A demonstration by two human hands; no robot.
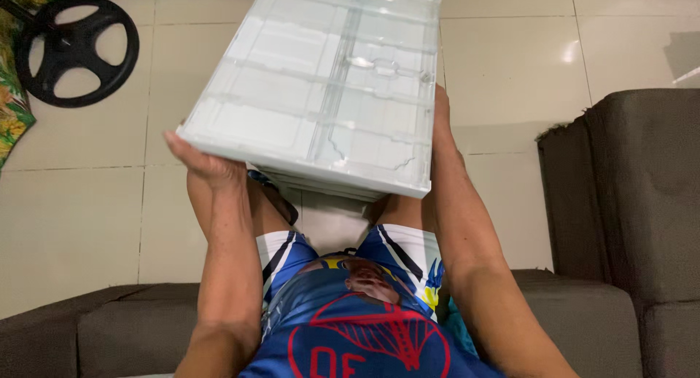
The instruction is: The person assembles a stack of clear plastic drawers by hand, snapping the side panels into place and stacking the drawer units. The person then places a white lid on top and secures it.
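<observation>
I am seated on a couch, holding up a large white plastic storage box (321,86) with clear door panels in front of me, above my knees. My left hand (206,163) supports its near left corner from underneath, fingers pressed on the lower edge. Along the box's right side lies my right hand (441,123), gripping that side. The box tilts away from me, its clear front facing up. My legs and blue printed shorts show beneath it.
A dark grey couch (627,203) runs under me and rises at the right. A black weight plate on a bar (76,50) lies on the cream tiled floor (80,203) at the upper left, next to a green patterned cloth (11,108).
</observation>
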